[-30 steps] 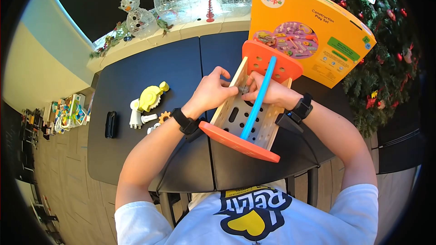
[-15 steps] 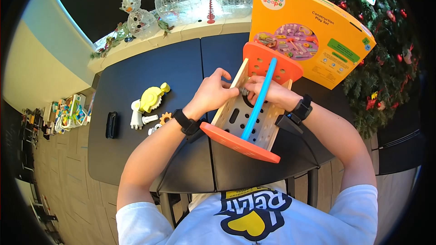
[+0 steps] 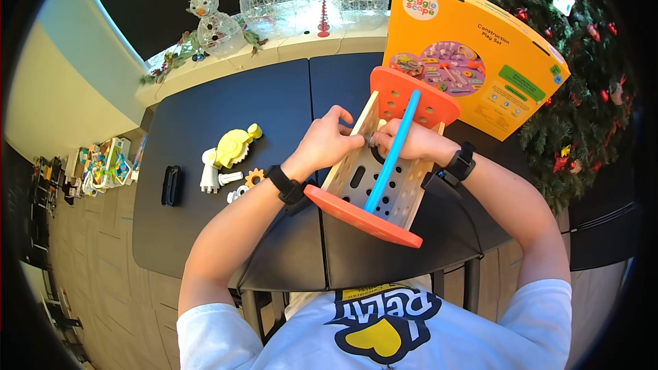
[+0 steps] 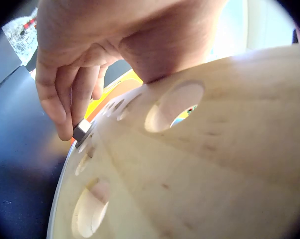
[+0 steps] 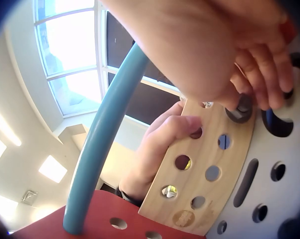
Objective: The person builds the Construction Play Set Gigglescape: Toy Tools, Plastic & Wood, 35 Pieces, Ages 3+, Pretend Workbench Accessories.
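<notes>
a person in a white t-shirt [image 3: 295, 339] sits at a black table [image 3: 274, 106], both hands on a toy toolbox [image 3: 363, 216] that rests near the table's front edge. the toolbox has red-orange ends, perforated pale wooden sides, a grey perforated base and a blue handle bar [image 3: 393, 157] running overhead.

the left hand [image 3: 324, 140] clasps the top edge of the left wooden side panel [image 5: 202, 153]: its thumb lies on the inner face, while fingertips outside touch a dark grey bolt head [image 4: 82, 130] against the wood. the right hand [image 3: 417, 142] reaches in under the handle bar, thumb and fingers pinching a dark grey nut [image 5: 239, 110] at the panel's inner face.

to the left on the table lie a yellow toy piece [image 3: 234, 149] with a toothed disc, an orange gear [image 3: 254, 177] and a black case [image 3: 171, 186]. behind the toolbox stands a yellow "giggle scape construction play set" box [image 3: 480, 48], beside a decorated christmas tree [image 3: 582, 62].
</notes>
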The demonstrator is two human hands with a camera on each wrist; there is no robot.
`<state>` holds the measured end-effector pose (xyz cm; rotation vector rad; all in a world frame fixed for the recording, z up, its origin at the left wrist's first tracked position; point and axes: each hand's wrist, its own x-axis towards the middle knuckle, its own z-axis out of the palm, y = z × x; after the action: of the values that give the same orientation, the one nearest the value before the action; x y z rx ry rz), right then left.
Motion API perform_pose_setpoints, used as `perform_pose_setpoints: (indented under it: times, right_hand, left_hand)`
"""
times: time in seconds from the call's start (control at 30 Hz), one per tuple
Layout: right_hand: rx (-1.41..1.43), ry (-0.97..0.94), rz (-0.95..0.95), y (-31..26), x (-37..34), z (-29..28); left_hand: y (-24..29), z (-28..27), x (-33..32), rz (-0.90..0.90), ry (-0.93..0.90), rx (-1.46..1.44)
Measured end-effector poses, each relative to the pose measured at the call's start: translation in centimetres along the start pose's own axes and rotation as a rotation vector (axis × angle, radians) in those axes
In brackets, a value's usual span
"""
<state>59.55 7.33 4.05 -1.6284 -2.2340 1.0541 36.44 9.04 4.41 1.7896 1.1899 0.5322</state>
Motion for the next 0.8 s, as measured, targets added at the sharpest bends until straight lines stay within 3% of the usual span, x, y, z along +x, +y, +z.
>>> perform_pose_setpoints:
  times: [0.07,0.17,0.27,0.37,0.57,0.77,0.8]
  right_hand:
    - [0.074,-0.066,0.02,0.6,0.5,0.2]
    - [0.349,0.073,0.194,-0.8,-0.4,0.4]
    - [0.056,0.095,0.061,-1.2,-0.5,0.2]
    - [-0.041,0.114,-0.029,-0.6,-0.5,0.2]
    - [0.154,-0.039,0.07,-0.1,0.0,0.0]
    - [0.465,0.081,0.257,-1.2,-0.4,0.3]
    - [0.363,0.09,0.177,-0.7,-0.3,0.5]
  left_hand:
    - [0.1,0.0,-0.1,0.0,-0.002,0.012]
    - [0.3,-0.1,-0.2,0.005,-0.002,0.04]
    - [0.3,0.0,-0.1,0.005,0.0,0.048]
    - [0.6,-0.1,-0.2,-0.005,0.001,0.053]
    - [0.8,0.0,-0.2,0.0,0.003,0.066]
    - [0.8,0.1,-0.2,0.005,0.008,0.061]
    - [0.9,0.1,-0.2,0.006,0.009,0.063]
